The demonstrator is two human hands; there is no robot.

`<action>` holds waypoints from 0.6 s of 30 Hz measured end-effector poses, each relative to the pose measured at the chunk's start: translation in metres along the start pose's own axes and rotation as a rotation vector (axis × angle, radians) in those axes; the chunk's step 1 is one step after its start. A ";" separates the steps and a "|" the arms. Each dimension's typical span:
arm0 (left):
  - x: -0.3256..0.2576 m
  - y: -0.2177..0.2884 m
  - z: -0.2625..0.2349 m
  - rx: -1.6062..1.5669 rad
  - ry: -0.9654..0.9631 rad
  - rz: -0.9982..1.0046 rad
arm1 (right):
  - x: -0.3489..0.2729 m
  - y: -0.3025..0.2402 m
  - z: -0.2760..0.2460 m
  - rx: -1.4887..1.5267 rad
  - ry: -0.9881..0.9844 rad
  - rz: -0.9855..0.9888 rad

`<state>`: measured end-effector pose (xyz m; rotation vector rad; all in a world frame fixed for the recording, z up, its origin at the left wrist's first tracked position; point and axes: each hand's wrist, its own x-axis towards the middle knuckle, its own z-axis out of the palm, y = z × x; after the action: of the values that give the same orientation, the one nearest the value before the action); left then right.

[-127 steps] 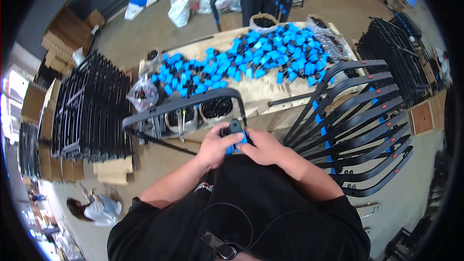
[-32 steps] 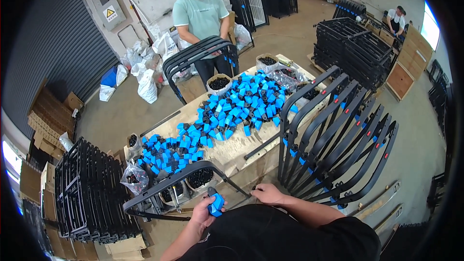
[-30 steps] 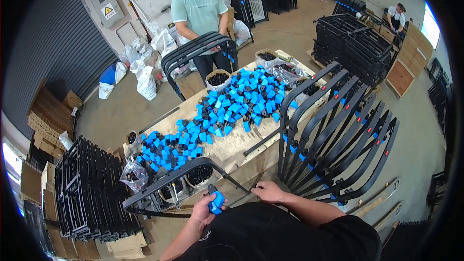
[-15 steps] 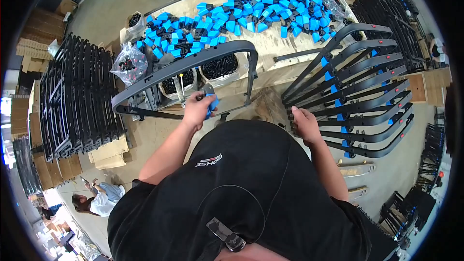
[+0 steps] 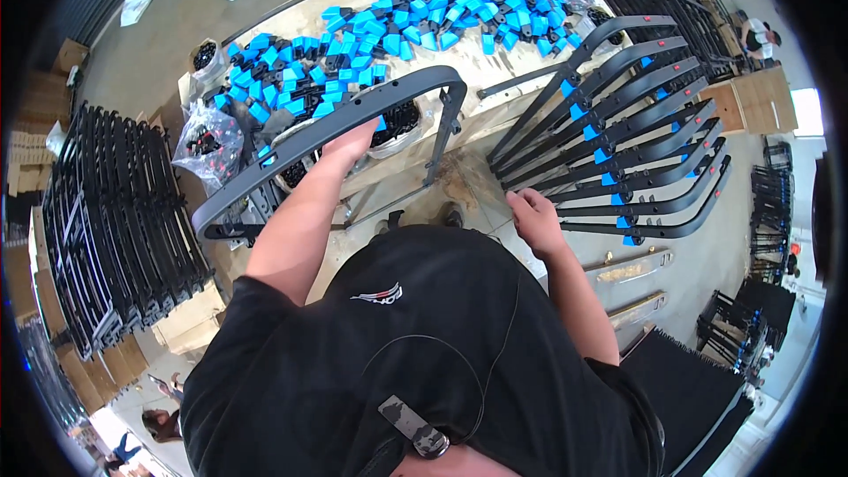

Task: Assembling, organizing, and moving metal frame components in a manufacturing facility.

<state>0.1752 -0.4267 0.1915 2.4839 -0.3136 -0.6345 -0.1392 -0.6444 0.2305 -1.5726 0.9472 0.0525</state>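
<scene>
My left hand (image 5: pixel 351 143) reaches behind the upper bar of a black curved metal frame (image 5: pixel 327 128) at the table's near side. The bar covers most of its fingers. A blue-and-black plastic piece (image 5: pixel 381 124) shows at the end of this hand, which seems closed on it. My right hand (image 5: pixel 536 223) is at the near left ends of a row of similar black frames (image 5: pixel 649 228) with blue pieces on them. Its fingers are curled together, and whatever they hold, if anything, is hidden.
Blue-and-black pieces (image 5: pixel 459 0) lie heaped on the wooden table (image 5: pixel 450 60). Open bags of small black parts, one a white bag (image 5: pixel 205 57), stand along its edges. A tall stack of black frames (image 5: pixel 110 230) is at the left. Two wrapped bars (image 5: pixel 632 265) lie on the floor at right.
My left hand has moved forward, up behind the frame's bar, with the blue-and-black piece. The right hand has shifted slightly left and stays curled. The whole view has turned a little.
</scene>
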 end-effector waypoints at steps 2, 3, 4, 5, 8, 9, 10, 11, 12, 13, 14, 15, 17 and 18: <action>-0.008 -0.020 0.006 -0.288 0.062 0.032 | -0.010 0.001 -0.010 0.278 -0.020 0.108; -0.016 -0.028 0.008 -0.576 -0.080 -0.046 | -0.015 0.003 -0.015 0.558 -0.047 0.218; -0.027 -0.032 0.010 -0.858 -0.226 -0.125 | -0.015 0.016 -0.020 0.640 -0.081 0.217; -0.036 -0.038 0.015 -0.945 -0.284 -0.083 | -0.013 0.016 -0.017 0.653 -0.079 0.202; -0.077 0.010 0.007 -1.022 -0.523 -0.124 | -0.006 0.012 -0.007 0.753 -0.094 0.192; -0.083 0.021 0.009 -1.031 -0.589 -0.111 | 0.002 0.009 -0.006 0.766 -0.085 0.180; -0.089 0.034 0.007 -1.022 -0.594 -0.106 | 0.010 0.000 -0.002 0.774 -0.166 0.172; -0.093 0.048 0.005 -0.865 -0.646 -0.025 | 0.020 -0.008 0.000 0.780 -0.246 0.164; -0.095 0.058 0.005 -0.704 -0.694 0.054 | 0.025 -0.017 0.002 0.790 -0.241 0.161; -0.094 0.060 0.014 -0.696 -0.699 0.053 | 0.028 -0.028 0.006 0.823 -0.281 0.195; -0.092 0.060 0.025 -0.596 -0.551 0.228 | 0.032 -0.037 0.008 0.855 -0.323 0.231; -0.090 0.059 0.035 -0.493 -0.401 0.397 | 0.036 -0.043 0.010 0.861 -0.322 0.235; -0.097 0.084 0.023 -0.535 -0.514 0.290 | 0.047 -0.049 0.009 0.919 -0.475 0.205; -0.098 0.091 0.021 -0.499 -0.493 0.379 | 0.050 -0.052 0.009 0.925 -0.475 0.209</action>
<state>0.0725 -0.4772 0.2638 1.7133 -0.6958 -1.0103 -0.0707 -0.6672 0.2438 -0.5620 0.6047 0.1100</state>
